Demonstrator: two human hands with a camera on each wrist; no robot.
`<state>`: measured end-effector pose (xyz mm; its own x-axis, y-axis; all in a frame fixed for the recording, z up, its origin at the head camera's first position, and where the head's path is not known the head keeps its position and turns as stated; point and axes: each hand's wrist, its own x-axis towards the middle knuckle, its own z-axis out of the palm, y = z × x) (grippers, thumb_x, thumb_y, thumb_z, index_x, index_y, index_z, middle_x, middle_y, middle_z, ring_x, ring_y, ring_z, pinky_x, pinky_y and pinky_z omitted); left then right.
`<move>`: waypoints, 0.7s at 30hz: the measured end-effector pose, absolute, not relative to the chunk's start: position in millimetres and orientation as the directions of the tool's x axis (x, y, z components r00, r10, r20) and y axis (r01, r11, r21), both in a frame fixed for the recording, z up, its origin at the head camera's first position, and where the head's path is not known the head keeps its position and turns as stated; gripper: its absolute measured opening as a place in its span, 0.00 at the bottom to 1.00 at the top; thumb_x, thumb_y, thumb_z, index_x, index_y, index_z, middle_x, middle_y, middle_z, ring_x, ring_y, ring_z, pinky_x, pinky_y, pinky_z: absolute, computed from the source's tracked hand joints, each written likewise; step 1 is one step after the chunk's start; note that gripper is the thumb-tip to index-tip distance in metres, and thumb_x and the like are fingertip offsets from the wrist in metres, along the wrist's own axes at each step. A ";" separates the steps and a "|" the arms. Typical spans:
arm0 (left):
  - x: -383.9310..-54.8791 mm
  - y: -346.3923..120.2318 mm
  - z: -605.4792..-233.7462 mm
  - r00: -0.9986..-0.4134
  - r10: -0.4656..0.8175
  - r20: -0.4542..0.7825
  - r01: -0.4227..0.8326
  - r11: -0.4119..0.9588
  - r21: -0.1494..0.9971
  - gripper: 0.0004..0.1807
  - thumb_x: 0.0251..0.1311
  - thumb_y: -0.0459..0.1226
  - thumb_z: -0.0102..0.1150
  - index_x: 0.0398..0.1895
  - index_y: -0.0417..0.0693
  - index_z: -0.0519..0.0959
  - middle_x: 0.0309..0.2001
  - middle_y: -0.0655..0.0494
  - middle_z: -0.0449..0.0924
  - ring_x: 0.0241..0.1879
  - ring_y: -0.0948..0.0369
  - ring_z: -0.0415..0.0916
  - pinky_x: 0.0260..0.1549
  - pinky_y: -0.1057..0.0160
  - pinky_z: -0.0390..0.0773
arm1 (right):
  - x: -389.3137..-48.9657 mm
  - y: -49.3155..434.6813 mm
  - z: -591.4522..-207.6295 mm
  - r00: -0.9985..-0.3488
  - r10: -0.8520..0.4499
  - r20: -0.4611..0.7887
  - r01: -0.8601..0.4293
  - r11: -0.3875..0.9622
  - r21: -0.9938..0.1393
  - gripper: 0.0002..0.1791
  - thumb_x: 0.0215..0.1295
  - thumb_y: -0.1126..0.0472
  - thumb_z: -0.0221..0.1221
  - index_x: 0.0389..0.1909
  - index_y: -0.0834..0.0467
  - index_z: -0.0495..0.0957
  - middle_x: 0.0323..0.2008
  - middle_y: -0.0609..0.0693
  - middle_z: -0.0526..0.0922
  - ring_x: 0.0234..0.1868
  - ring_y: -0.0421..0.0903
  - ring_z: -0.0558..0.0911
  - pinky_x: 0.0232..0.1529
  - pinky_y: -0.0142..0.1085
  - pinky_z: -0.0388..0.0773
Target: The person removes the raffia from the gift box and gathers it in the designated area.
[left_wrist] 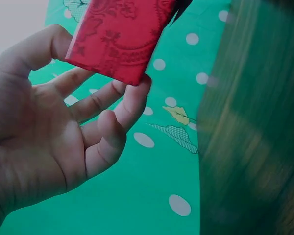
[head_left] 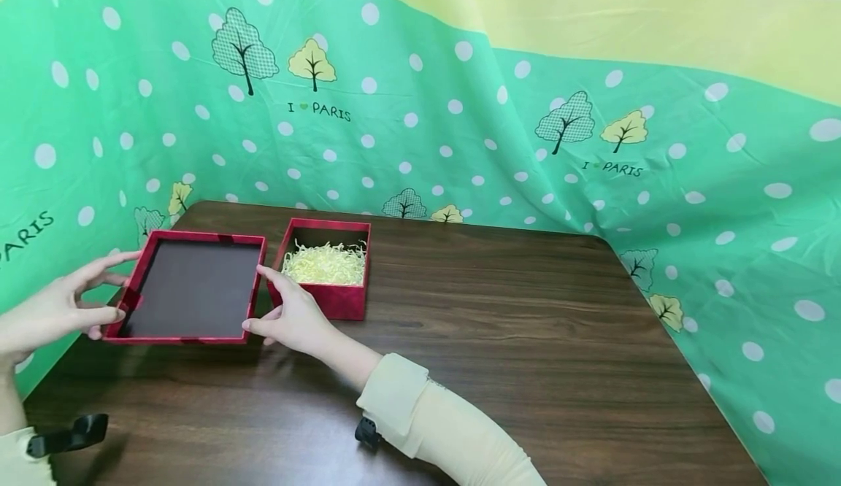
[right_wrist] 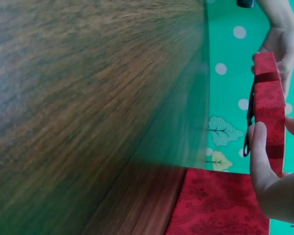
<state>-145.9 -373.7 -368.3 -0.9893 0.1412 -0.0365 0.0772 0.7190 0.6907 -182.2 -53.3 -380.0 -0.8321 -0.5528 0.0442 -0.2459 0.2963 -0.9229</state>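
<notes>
A red box lid (head_left: 197,289) is held up above the table at the left, its dark inner side facing the head camera. My left hand (head_left: 62,307) grips its left rim between thumb and fingers; the left wrist view shows a patterned red corner of the lid (left_wrist: 120,39) at the fingertips. On the opposite rim, my right hand (head_left: 302,322) pinches the lid. Just behind and to the right stands the matching red box (head_left: 338,302), uncovered, with pale yellow shredded paper (head_left: 325,263) inside. Something thin and dark (right_wrist: 250,117) lies along the lid's outer face in the right wrist view.
The dark wooden table (head_left: 499,340) extends to the right of the box. A green dotted cloth (head_left: 420,128) with printed trees hangs behind and along both sides. Black straps (head_left: 68,435) sit on the sleeves.
</notes>
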 end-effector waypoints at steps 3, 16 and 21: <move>-144.6 -370.9 -367.4 -0.989 0.140 -0.039 0.076 0.725 0.684 0.50 0.60 0.31 0.57 0.75 0.63 0.35 0.58 0.23 0.56 0.23 0.63 0.74 0.19 0.60 0.77 | -183.3 -52.5 -381.2 -0.821 -0.569 0.050 -0.258 0.292 -0.921 0.46 0.53 0.63 0.68 0.70 0.39 0.56 0.67 0.44 0.63 0.20 0.34 0.82 0.29 0.25 0.78; -141.0 -382.6 -372.0 -0.983 0.170 -0.075 0.069 0.712 0.699 0.51 0.61 0.30 0.55 0.74 0.69 0.33 0.58 0.20 0.51 0.29 0.73 0.72 0.18 0.59 0.77 | -180.2 -53.9 -378.6 -0.764 -0.645 0.018 -0.359 0.402 -0.842 0.47 0.54 0.57 0.68 0.72 0.39 0.52 0.45 0.41 0.83 0.28 0.23 0.80 0.39 0.20 0.72; -141.1 -378.6 -371.2 -0.972 0.158 -0.173 -0.013 0.704 0.710 0.51 0.62 0.31 0.53 0.74 0.64 0.29 0.57 0.20 0.52 0.25 0.61 0.74 0.20 0.58 0.78 | -181.3 -53.5 -383.3 -0.751 -0.659 -0.029 -0.348 0.433 -0.832 0.48 0.55 0.57 0.68 0.73 0.40 0.51 0.29 0.39 0.85 0.28 0.22 0.79 0.44 0.19 0.71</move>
